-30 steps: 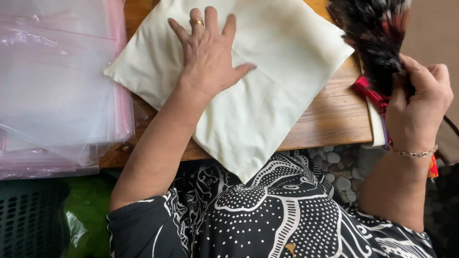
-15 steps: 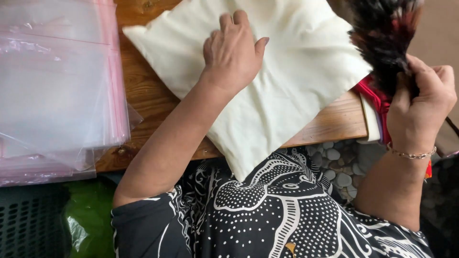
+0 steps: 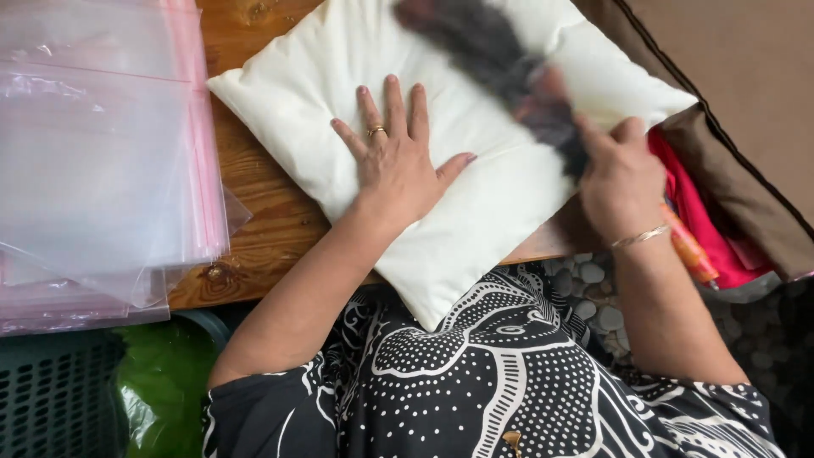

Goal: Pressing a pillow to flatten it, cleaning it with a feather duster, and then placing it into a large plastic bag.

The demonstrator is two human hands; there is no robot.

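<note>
The cream pillow (image 3: 475,144) is pinned flat by the spread left hand (image 3: 398,165) — steadied for the feather duster (image 3: 500,59), gripped tight in the right hand (image 3: 623,174).

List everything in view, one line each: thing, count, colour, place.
cushion: one, cream, on the table, one corner over the near edge
feather duster: one, dark, blurred, over the cushion
table: one, brown wood, under the cushion
plastic bags: a stack, clear with pink edges, left
basket: one, dark green, lower left
fabrics: several, red and pink, right of the table
brown cushion: one, upper right
left hand: flat on the cushion, wears a ring
right hand: grips the feather duster, wears a bracelet
</note>
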